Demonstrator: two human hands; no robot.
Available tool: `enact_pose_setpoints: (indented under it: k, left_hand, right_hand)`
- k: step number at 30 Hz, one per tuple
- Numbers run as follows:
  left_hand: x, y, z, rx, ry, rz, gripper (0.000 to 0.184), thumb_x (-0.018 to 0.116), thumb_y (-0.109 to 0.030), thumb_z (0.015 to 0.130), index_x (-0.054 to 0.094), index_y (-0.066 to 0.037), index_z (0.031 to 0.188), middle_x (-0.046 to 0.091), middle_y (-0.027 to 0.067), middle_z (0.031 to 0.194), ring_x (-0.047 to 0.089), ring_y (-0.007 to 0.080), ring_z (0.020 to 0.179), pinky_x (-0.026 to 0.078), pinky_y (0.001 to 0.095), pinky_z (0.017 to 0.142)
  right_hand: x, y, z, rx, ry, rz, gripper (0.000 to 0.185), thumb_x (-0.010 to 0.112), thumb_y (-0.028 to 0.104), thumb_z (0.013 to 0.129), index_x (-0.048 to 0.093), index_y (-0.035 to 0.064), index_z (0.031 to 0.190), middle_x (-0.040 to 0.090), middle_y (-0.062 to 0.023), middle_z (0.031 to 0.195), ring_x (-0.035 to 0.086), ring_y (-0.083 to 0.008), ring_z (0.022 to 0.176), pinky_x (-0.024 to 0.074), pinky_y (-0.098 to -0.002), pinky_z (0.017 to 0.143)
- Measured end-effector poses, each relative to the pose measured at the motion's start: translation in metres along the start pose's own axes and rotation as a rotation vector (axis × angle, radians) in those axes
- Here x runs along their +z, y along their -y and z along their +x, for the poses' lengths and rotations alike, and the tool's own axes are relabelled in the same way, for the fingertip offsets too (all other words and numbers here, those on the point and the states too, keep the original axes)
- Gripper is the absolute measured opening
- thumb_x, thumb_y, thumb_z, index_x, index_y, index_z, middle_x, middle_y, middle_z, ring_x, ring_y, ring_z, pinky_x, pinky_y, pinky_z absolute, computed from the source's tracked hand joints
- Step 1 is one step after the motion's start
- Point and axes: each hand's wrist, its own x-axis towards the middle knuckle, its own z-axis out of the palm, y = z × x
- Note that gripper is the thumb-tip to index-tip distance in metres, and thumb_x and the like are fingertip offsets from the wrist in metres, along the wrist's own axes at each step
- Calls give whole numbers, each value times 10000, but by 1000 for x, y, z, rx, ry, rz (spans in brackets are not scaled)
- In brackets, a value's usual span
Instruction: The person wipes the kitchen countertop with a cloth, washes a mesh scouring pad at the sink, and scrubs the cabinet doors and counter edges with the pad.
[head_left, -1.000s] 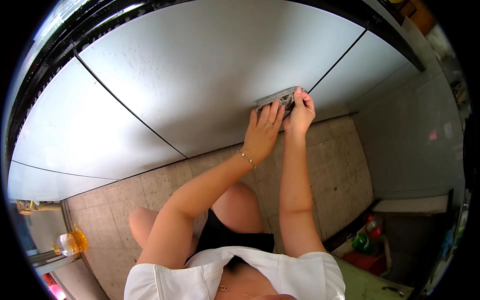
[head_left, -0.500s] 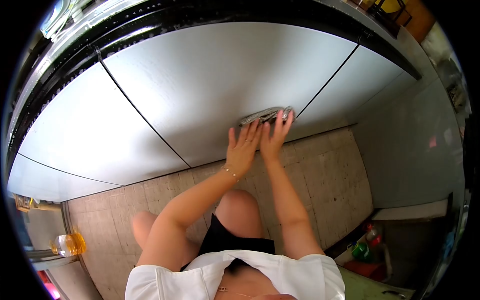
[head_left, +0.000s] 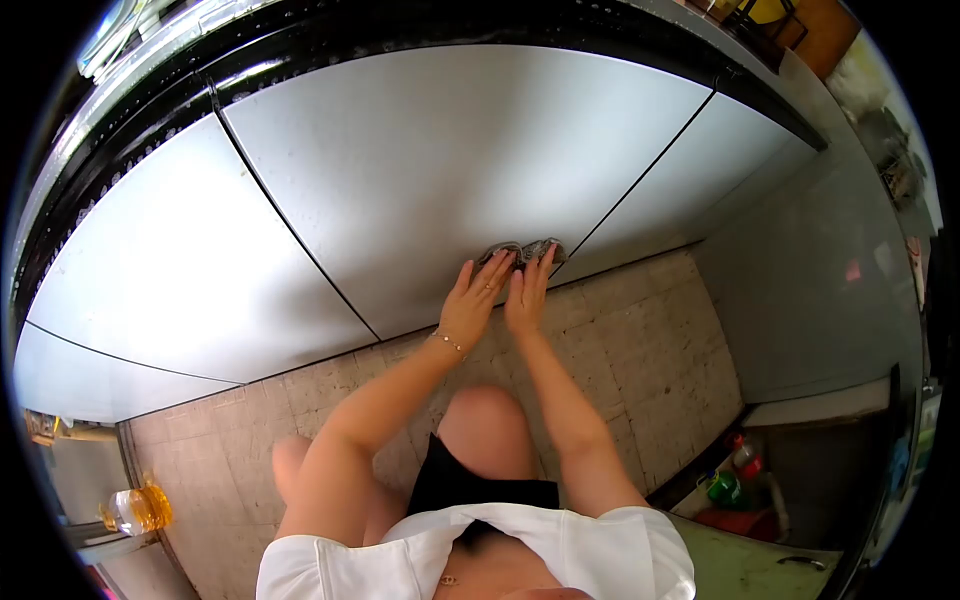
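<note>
A crumpled grey cloth (head_left: 503,247) is pressed against the lower part of the white middle cabinet door (head_left: 420,170). My left hand (head_left: 468,303) holds the cloth's left part under its fingertips, with a ring and a bracelet showing. Close beside it, my right hand (head_left: 527,300) has its fingers over the cloth's right part, near the seam to the right-hand door. Both palms face the door, and the cloth's underside is hidden.
A black counter edge (head_left: 420,27) with water drops runs above the doors. On the left is a bottle of yellow liquid (head_left: 140,510). Low on the right, a green bottle (head_left: 724,488) and a red-labelled bottle (head_left: 746,458) stand in an open compartment. Tiled floor (head_left: 650,350) lies below.
Both hands and the cloth have moved slightly left and down on the door. The cloth is bunched smaller, and the hands remain close together.
</note>
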Motion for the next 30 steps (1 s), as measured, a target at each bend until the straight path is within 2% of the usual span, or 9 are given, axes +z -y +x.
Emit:
enact_pose_setpoints:
  k: [6,10,11,15,19,21,25,27,30]
  left_hand:
    - [-71,32,97,-148,-338,-160,477,445,-210,804,400,-105,1267,310,-12,1391,252,149,1293,225,508,966]
    - [-30,3,73,-30,-246,-202,492,447,-220,804,388,-99,1277,307,11,1392,252,180,1292,243,484,965]
    - [-3,-14,46,16,-160,-115,493,440,-219,808,388,-88,1280,295,17,1398,247,179,1295,212,448,1003]
    - [27,-22,10,162,62,-73,489,428,-219,816,386,-81,1283,287,21,1403,241,178,1299,140,414,1058]
    - [-39,2,88,-88,-252,-157,495,462,-219,793,416,-82,1266,325,7,1380,250,159,1292,219,481,986]
    - [-68,15,120,-182,-389,-230,482,464,-208,790,433,-72,1252,343,7,1369,254,153,1291,220,489,982]
    - [-40,5,73,-136,-218,-228,447,472,-198,790,469,-83,1222,353,7,1365,246,156,1299,248,505,954]
    - [8,-12,13,-83,-69,-169,429,479,-198,797,479,-110,1216,335,4,1379,244,150,1300,265,504,942]
    - [6,4,10,-79,-77,-188,415,495,-187,799,486,-130,1210,326,-9,1385,257,147,1294,243,501,953]
  right_hand:
    - [-44,47,112,-270,-209,46,526,268,267,929,203,-66,1332,84,-263,1411,86,-428,1299,86,-481,1046]
    - [-17,7,64,-67,-248,268,531,279,247,926,176,-80,1331,67,-249,1419,87,-394,1310,95,-448,1054]
    - [-8,-4,33,105,-156,180,554,284,248,928,132,-103,1328,31,-241,1424,85,-378,1315,95,-435,1057]
    - [-5,-17,-11,164,71,131,547,270,247,934,115,-87,1338,6,-235,1427,86,-381,1312,89,-438,1057]
    - [-41,17,90,-203,-136,83,545,270,286,930,203,-85,1323,83,-259,1413,87,-392,1312,98,-443,1052]
    - [-62,37,128,-249,-151,72,539,262,298,926,246,-74,1315,118,-268,1403,78,-397,1312,100,-450,1049]
    - [-28,15,80,-216,-134,19,568,277,314,923,165,-44,1349,54,-276,1409,58,-446,1296,94,-509,1033]
    - [2,-17,9,-42,75,-104,583,303,317,919,134,-24,1361,29,-295,1401,43,-475,1285,95,-551,1015]
    - [-4,-2,11,-200,92,-142,560,317,302,916,164,2,1363,39,-313,1391,40,-488,1280,97,-569,1006]
